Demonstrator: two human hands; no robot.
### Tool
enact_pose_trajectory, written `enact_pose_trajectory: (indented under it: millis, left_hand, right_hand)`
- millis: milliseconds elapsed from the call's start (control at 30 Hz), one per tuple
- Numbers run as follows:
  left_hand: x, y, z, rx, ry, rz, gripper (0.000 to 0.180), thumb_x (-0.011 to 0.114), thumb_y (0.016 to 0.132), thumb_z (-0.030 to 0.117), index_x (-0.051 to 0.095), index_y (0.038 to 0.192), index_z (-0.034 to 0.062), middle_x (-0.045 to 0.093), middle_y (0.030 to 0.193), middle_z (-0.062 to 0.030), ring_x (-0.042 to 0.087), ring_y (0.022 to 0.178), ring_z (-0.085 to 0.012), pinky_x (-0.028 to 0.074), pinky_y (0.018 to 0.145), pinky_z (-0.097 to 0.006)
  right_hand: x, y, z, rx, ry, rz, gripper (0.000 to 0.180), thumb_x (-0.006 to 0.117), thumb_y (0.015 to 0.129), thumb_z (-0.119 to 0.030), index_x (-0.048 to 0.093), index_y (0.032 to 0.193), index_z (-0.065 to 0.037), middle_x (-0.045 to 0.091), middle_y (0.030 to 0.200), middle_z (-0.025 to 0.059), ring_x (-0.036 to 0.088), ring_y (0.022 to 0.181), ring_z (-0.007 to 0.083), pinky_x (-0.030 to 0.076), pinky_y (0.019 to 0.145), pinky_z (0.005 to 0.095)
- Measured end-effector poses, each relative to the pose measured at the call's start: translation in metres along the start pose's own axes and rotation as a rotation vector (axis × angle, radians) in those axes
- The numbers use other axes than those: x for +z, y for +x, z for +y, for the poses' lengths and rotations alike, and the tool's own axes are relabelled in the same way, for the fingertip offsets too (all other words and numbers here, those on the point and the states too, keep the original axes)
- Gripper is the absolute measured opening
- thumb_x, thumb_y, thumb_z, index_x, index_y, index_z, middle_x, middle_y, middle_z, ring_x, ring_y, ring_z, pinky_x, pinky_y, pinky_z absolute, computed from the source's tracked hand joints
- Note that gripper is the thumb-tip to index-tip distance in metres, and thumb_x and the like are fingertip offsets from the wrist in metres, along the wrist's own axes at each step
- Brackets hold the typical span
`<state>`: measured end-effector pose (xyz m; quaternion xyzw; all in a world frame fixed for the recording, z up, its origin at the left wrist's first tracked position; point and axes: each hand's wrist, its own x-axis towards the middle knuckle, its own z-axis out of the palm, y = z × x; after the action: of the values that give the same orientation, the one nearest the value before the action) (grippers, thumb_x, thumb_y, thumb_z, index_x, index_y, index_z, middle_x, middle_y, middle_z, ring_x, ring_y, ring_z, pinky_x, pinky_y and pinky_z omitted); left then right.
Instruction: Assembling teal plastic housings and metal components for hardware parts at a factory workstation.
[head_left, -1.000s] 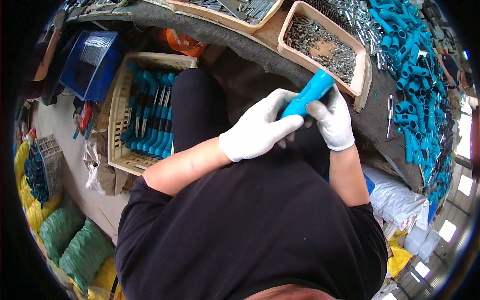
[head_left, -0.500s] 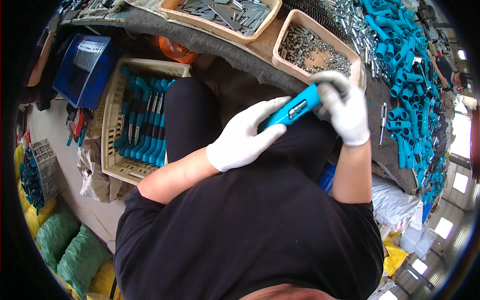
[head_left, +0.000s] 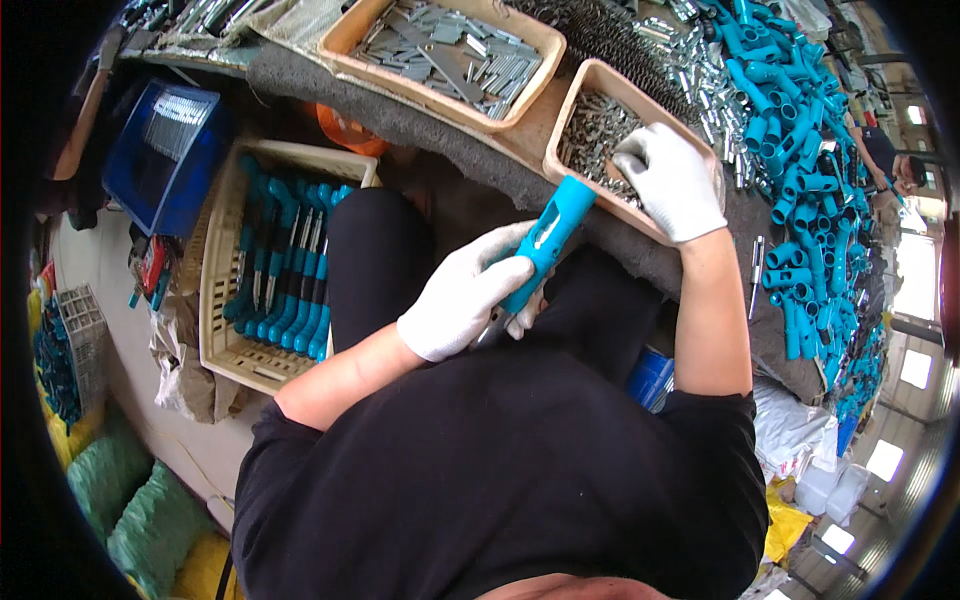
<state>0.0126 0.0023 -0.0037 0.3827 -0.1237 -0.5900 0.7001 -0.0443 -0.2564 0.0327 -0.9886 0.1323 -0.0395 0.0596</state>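
My left hand (head_left: 465, 295), in a white glove, is closed around a teal tubular handle (head_left: 552, 232) with a slot in its side. The tube is tilted, its upper end pointing away from me and to the right. A thin silver piece shows just below the fingers. My right hand (head_left: 672, 185), also gloved, is over the tray of small metal pins (head_left: 603, 128). Its fingers are bent inward and pinched together at the near part of the pile. Whatever sits between those fingertips is too small to make out.
Another tray (head_left: 440, 62) holds flat metal strips and rods. Many teal tube parts (head_left: 800, 190) are heaped at the right. A cream crate (head_left: 222, 290) of teal-handled tools stands at my left, near a blue bin (head_left: 140, 195). A person (head_left: 885, 160) is at the far right.
My right hand has left the teal handle and moved up into the pin tray. My left hand has tipped the handle more upright, and its slot now looks less filled.
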Motion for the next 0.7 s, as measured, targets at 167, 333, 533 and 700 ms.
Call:
enact_pose_trajectory:
  millis: [167,333,533,700]
  left_hand:
    - [0.009,-0.002,0.004,0.014,-0.015,-0.027,0.053,0.048,0.093,0.019,0.031,0.139,-0.0042,0.055,0.099,-0.0125,0.060,0.065,-0.0172,0.051,0.057,-0.029]
    - [0.017,-0.003,0.005,0.047,-0.082,-0.027,0.050,0.047,0.093,0.019,0.034,0.136,-0.0041,0.054,0.098,-0.0117,0.060,0.067,-0.0170,0.053,0.058,-0.029]
    - [0.030,-0.007,0.005,0.111,-0.027,-0.023,0.045,0.046,0.095,0.019,0.039,0.135,-0.0011,0.057,0.097,-0.0092,0.061,0.070,-0.0143,0.053,0.061,-0.027]
    - [0.039,-0.016,0.005,0.193,0.240,0.016,0.048,0.048,0.097,0.021,0.038,0.139,0.0007,0.059,0.106,-0.0065,0.061,0.080,-0.0112,0.051,0.069,-0.026]
  right_hand:
    - [-0.007,-0.005,-0.001,0.100,0.122,0.002,0.015,0.065,0.083,-0.020,0.064,0.088,-0.005,0.063,0.086,0.0136,0.063,0.083,0.0282,0.050,0.076,0.0374]
    - [-0.044,-0.033,-0.038,0.166,0.931,0.155,0.009,0.069,0.080,-0.002,0.067,0.088,-0.001,0.065,0.085,0.0070,0.062,0.079,0.0144,0.050,0.072,0.0269]
    - [-0.037,-0.065,-0.080,-0.132,0.826,0.099,0.011,0.074,0.074,-0.002,0.068,0.084,-0.003,0.060,0.082,0.0076,0.059,0.077,0.0176,0.047,0.072,0.0287]
    - [-0.028,-0.081,-0.084,-0.088,0.963,0.196,0.012,0.074,0.074,0.002,0.067,0.083,-0.002,0.060,0.085,0.0079,0.059,0.081,0.0170,0.047,0.076,0.0285]
